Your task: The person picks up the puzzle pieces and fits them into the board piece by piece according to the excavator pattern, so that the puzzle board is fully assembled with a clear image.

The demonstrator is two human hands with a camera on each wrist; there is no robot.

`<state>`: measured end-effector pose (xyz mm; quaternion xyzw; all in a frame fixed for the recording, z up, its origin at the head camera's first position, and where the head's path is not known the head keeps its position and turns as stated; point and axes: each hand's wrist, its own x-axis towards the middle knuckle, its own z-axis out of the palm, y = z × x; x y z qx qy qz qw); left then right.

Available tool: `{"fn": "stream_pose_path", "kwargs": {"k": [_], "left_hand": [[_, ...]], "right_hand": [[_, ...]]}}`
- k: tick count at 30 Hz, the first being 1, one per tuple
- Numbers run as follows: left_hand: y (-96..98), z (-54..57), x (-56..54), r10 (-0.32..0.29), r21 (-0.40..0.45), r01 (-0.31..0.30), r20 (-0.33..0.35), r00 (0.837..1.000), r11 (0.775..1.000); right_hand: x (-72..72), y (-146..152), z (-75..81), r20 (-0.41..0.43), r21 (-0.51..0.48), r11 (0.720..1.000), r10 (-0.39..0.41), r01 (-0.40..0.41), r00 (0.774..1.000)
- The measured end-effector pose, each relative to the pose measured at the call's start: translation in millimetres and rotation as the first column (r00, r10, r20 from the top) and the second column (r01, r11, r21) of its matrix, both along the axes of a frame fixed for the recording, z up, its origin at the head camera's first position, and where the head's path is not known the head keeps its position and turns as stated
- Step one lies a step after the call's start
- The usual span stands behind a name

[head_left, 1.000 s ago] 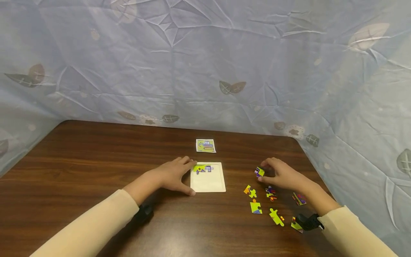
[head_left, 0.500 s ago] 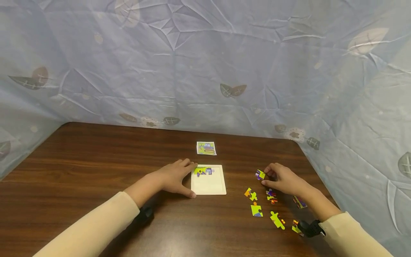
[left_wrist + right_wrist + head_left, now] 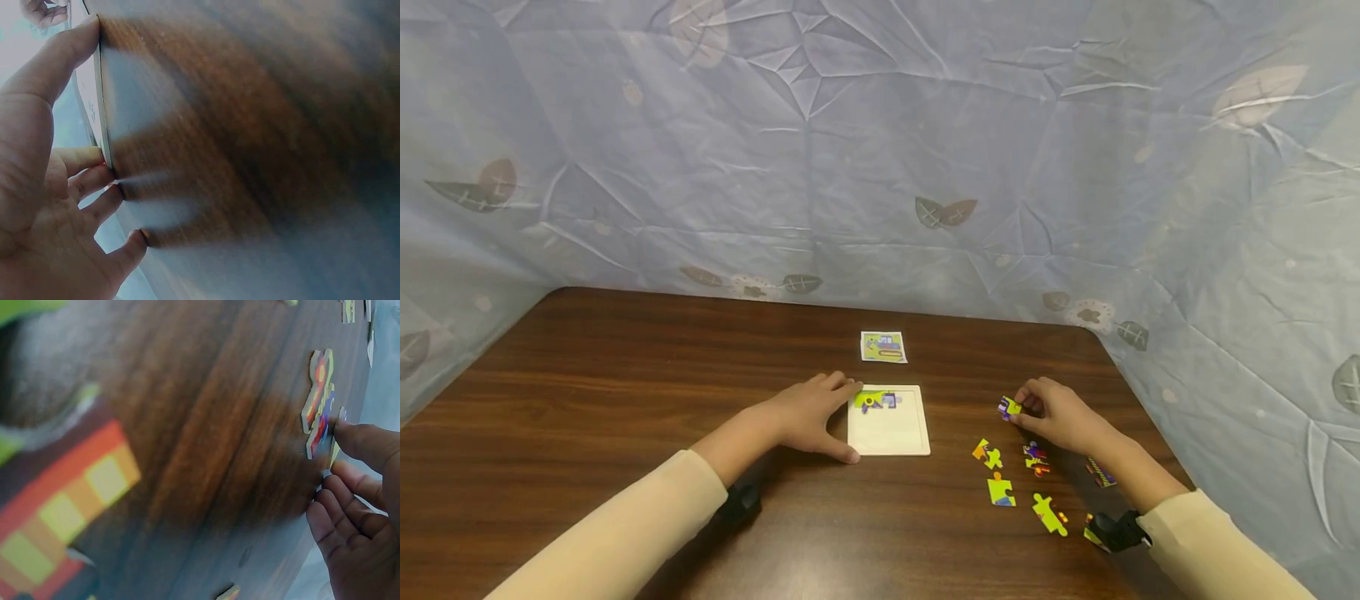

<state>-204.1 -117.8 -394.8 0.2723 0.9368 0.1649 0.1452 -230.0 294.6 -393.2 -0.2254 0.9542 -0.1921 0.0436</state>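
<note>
In the head view a square white puzzle tray (image 3: 889, 433) lies on the table with a few joined pieces (image 3: 877, 401) along its top edge. My left hand (image 3: 811, 417) rests at the tray's left side, thumb at the lower corner and index finger at the upper one, spread apart. The left wrist view shows its fingertips against the tray's edge and the tabletop. On the right, my right hand (image 3: 1062, 417) pinches a green and purple puzzle piece (image 3: 1008, 407) between thumb and index finger, low over the table. Its other fingers are curled beside it.
Several loose pieces lie near the right hand, including a green and orange one (image 3: 988, 454), a green one (image 3: 1001, 490), a red and purple one (image 3: 1036, 458) and a long green one (image 3: 1049, 515). A small picture card (image 3: 883, 347) lies behind the tray. Patterned cloth (image 3: 865, 167) hangs behind the table.
My right fingers first drew back a little from the green and purple piece, then closed in on it again; its angle has turned slightly. The left hand stays at the tray.
</note>
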Motion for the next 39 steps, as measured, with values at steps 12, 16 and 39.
{"fn": "stream_pose_path", "kwargs": {"k": [12,16,39], "left_hand": [[0.8,0.4,0.4,0.005,0.004,-0.005,-0.003,1.000,1.000],[1.0,0.7,0.5,0.004,0.008,-0.004,-0.001,1.000,1.000],[0.3,1.4,1.7,0.007,0.000,-0.007,0.010,1.000,1.000]], "right_hand": [[1.0,-4,3.9,-0.020,0.033,0.999,0.004,-0.003,1.000],[0.7,-3,3.2,-0.038,0.044,0.999,0.010,-0.008,0.999],[-8.8,-40,7.9,-0.024,-0.022,0.982,0.185,-0.186,0.982]]}}
